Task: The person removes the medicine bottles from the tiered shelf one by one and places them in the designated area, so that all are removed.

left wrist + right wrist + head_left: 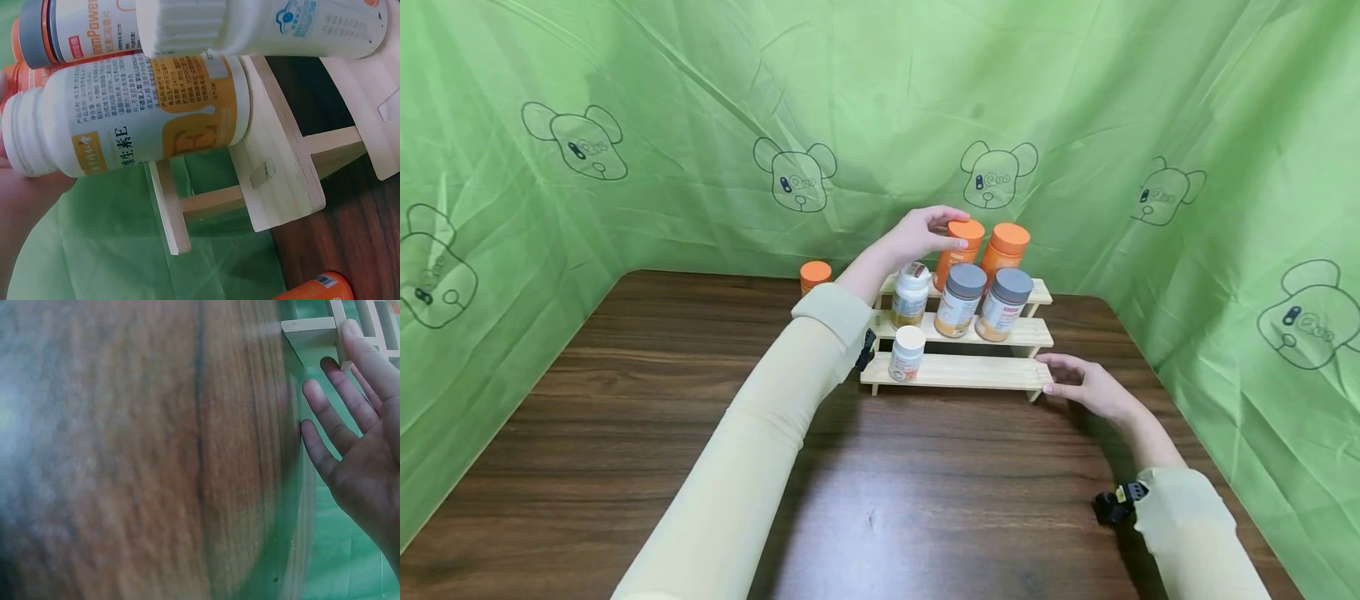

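My left hand (917, 237) reaches over the top tier of a three-tier wooden rack (970, 371) and grips an orange bottle (966, 230) round its cap. Beside that bottle, on the right, stands a second orange bottle (1009, 242). On the middle tier are a white bottle (910, 296) with a yellow-orange label and two grey-capped bottles (958, 302). A small white bottle (906, 354) stands at the left of the lowest tier. My right hand (1093, 390) holds the right end of that tier between thumb and fingers; the other fingers are spread in the right wrist view.
Another orange-capped bottle (815, 273) stands left of the rack, partly hidden by my left arm. Under everything is a dark wooden table (880, 500). Green cloth (880, 100) with printed bear heads hangs behind and on both sides.
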The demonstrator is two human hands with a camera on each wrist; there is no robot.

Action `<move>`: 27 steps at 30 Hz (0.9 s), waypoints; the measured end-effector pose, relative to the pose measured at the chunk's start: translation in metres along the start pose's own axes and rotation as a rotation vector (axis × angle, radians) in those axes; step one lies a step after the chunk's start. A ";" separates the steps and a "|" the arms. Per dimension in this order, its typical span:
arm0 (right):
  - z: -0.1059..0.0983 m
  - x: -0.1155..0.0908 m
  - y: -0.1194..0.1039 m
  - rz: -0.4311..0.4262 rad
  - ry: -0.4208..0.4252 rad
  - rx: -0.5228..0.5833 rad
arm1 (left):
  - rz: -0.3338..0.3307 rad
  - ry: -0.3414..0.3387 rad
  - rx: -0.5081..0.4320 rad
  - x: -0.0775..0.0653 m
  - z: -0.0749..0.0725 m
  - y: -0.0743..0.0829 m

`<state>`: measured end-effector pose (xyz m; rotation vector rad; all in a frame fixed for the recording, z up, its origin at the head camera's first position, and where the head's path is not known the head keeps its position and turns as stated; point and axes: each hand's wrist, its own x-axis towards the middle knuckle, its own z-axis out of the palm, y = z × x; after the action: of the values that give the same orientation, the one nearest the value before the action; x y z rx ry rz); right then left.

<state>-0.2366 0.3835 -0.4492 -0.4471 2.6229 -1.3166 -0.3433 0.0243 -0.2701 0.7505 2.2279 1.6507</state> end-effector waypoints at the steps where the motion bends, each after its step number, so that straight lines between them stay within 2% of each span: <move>1: 0.000 0.000 0.000 0.000 0.001 -0.003 | 0.003 -0.003 0.006 0.001 0.000 -0.001; 8: 0.000 -0.001 0.001 0.015 0.001 0.012 | 0.025 0.010 0.004 0.014 -0.001 -0.017; 15: 0.001 0.002 0.003 0.010 0.000 0.021 | 0.023 0.036 0.036 0.002 -0.005 -0.010; 18: 0.000 0.002 0.003 0.007 -0.002 0.014 | 0.018 0.047 0.043 0.002 -0.006 -0.009; 25: 0.000 0.001 0.004 0.013 0.000 0.025 | 0.040 0.111 0.006 0.017 -0.009 -0.028; 27: -0.001 0.001 0.003 0.016 -0.005 0.029 | 0.044 0.129 0.006 0.017 -0.009 -0.029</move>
<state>-0.2387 0.3853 -0.4515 -0.4237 2.5941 -1.3458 -0.3693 0.0199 -0.2932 0.7184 2.3198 1.7613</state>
